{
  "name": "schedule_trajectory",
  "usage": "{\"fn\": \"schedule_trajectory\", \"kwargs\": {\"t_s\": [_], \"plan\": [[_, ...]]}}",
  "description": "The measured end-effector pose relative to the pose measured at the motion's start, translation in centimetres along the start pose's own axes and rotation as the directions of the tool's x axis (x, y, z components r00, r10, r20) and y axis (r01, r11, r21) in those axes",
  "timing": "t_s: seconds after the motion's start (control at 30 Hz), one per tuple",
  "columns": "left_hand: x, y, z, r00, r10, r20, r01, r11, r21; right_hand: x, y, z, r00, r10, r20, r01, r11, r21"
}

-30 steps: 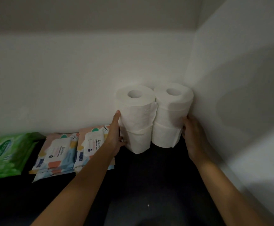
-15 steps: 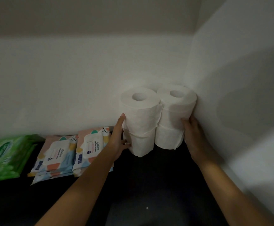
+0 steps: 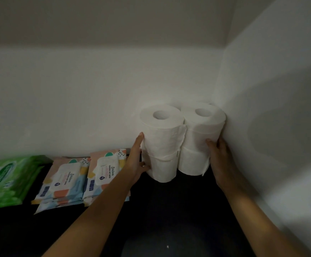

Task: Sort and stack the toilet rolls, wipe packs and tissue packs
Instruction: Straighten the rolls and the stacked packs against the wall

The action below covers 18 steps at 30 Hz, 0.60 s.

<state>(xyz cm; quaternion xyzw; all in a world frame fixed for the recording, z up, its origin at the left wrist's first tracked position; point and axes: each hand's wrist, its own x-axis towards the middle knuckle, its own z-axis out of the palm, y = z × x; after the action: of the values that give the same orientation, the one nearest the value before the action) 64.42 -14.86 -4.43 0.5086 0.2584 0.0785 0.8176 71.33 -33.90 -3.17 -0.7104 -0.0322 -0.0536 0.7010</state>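
My left hand (image 3: 136,161) lies against the outer side of the left stack (image 3: 163,145) of toilet rolls, fingers straight and the thumb resting on the front of the lower roll. My right hand (image 3: 220,158) wraps the right stack (image 3: 197,138), thumb on the front. The other fingers go behind it, so I cannot tell how they lie. Both two-roll stacks stand on the dark shelf (image 3: 169,210), in the corner between the back wall (image 3: 76,99) and the side wall (image 3: 280,108).

The risk I see is the upper rolls. They sit slightly off the lower ones, so an uneven squeeze or a quick release could slide one forward off its base. Pulling my right fingers out from the wall side could also drag that stack. Soft paper may dent under pressure. My left forearm crosses the pastel wipe packs (image 3: 102,173) and might nudge them; the green wipe pack (image 3: 8,180) is well clear.

Compared with a second ago, both stacks sit deeper and further right, the right one now looking to touch the side wall, and my left fingertips reach higher on the upper roll.
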Motion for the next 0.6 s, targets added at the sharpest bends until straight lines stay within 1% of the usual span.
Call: {"fn": "schedule_trajectory", "kwargs": {"t_s": [0.17,0.3,0.37,0.47,0.53,0.6], "plan": [[-0.3,0.2,0.0,1.000,-0.020,-0.008,0.020,1.000,0.019,0.3,0.2,0.2,1.000,0.011,-0.014,-0.011,1.000,-0.003],[-0.7,0.4,-0.1,0.999,-0.038,-0.021,0.039,0.998,0.045,0.2,0.1,0.2,1.000,0.020,-0.007,-0.020,0.999,0.031],[-0.9,0.4,-0.2,0.999,-0.028,-0.045,0.030,0.998,0.052,-0.3,0.0,0.1,1.000,0.010,-0.005,-0.010,1.000,0.016],[-1.8,0.4,-0.4,0.997,0.001,-0.081,0.003,0.998,0.056,-1.7,0.2,-0.1,0.999,-0.029,-0.041,0.028,0.999,-0.017],[-2.8,0.6,-0.6,0.997,0.016,-0.077,-0.014,0.999,0.034,-3.0,0.4,0.0,0.997,-0.021,-0.070,0.023,0.999,0.023],[-3.9,0.9,-1.1,0.997,0.044,-0.066,-0.041,0.998,0.047,-4.6,0.3,0.3,0.997,0.023,-0.079,-0.017,0.998,0.066]]}}
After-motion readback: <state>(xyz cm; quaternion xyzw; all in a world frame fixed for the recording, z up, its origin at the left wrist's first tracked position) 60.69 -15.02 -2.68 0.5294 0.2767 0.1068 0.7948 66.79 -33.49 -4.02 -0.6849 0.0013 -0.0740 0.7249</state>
